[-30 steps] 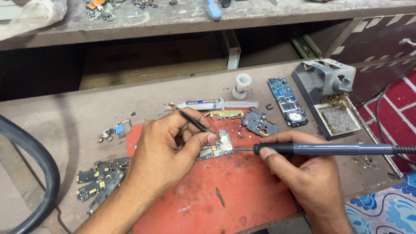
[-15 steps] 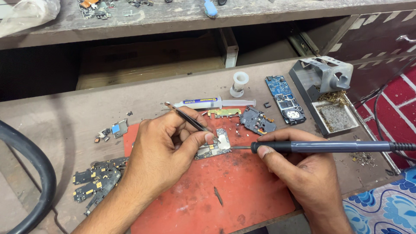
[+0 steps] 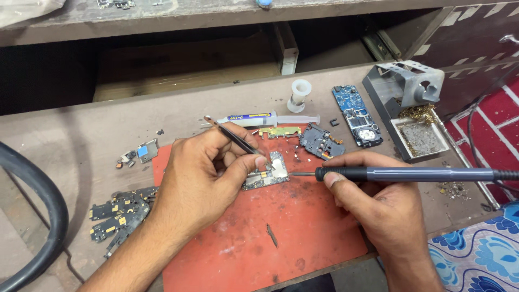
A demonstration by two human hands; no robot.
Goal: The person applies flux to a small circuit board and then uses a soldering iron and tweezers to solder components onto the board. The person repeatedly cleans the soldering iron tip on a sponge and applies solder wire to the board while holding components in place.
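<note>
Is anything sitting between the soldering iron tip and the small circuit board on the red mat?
Nothing visible does. The soldering iron in the right hand reaches the circuit board from its right side across bare red mat. The left hand and its tweezers come in from the board's left.

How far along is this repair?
Done: boards stripped out, with the blue board lying aside. In hand: the left hand steadies the small board with tweezers; the right hand puts the soldering iron to it. Left: reassembly.
</note>
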